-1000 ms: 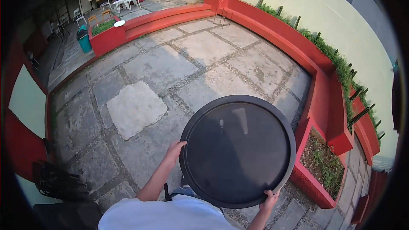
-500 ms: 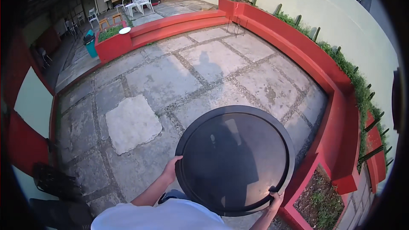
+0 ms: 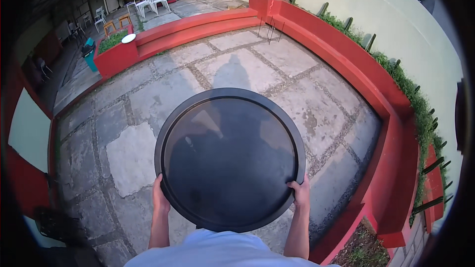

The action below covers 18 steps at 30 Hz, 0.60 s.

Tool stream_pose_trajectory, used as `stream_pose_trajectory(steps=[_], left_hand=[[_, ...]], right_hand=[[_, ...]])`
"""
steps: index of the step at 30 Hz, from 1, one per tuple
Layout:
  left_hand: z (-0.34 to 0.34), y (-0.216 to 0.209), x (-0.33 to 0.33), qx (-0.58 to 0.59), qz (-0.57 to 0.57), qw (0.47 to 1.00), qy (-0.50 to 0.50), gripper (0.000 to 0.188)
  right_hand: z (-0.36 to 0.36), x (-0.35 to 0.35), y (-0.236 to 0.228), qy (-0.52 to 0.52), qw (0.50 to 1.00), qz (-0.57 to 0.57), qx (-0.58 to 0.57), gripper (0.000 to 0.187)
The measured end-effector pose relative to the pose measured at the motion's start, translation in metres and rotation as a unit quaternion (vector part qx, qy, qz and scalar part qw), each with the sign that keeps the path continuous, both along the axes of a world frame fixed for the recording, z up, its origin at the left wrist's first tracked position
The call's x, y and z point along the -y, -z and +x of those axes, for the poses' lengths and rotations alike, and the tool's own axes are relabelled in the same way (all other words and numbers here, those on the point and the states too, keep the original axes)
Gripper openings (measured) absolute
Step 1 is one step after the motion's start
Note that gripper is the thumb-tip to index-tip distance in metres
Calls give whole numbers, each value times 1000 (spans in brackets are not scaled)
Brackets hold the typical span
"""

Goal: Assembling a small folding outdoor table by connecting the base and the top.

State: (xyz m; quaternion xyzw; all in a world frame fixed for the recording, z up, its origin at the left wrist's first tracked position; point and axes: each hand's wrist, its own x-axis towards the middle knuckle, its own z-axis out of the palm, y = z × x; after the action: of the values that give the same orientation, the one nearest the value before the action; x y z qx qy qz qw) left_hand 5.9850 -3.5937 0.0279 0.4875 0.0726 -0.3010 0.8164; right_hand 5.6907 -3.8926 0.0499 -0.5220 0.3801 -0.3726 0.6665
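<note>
A large round black tray point(image 3: 230, 153) with a raised rim is held out in front of my body, its flat inner face toward me. My left hand point(image 3: 159, 199) grips the rim at its lower left, and the fingers pass behind it. On the opposite side my right hand point(image 3: 300, 192) is closed round the rim, with the thumb lying over the edge onto the inner face. Shadow and a pale reflection fall across the black surface. Most of the fingers are hidden under the tray.
Paving slabs point(image 3: 131, 160) cover the ground. A low red stepped wall point(image 3: 341, 64) bounds the back and right. Near its corner stands a thin-legged metal stand point(image 3: 271, 29). A white plate-like disc point(image 3: 128, 38) rests on the left planter. White chairs point(image 3: 153, 1) stand farther back.
The tray has moved left and away from me, and now sits centred before my body. Both hands have kept their grip on its rim. The view has shifted slightly.
</note>
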Motion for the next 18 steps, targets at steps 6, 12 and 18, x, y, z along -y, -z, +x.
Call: stream_pose_trajectory(steps=[6,12,18], left_hand=[[72,-13,181,-12,-79,991,103,49],[117,2,355,-83,-69,964,241,45],[120,26,508,-168,-64,943,281,42]], right_hand=[[18,108,-13,94,995,31,-17,51],[6,173,6,263,954,90,112,41],[-9,274,44,270,922,159,228,39]])
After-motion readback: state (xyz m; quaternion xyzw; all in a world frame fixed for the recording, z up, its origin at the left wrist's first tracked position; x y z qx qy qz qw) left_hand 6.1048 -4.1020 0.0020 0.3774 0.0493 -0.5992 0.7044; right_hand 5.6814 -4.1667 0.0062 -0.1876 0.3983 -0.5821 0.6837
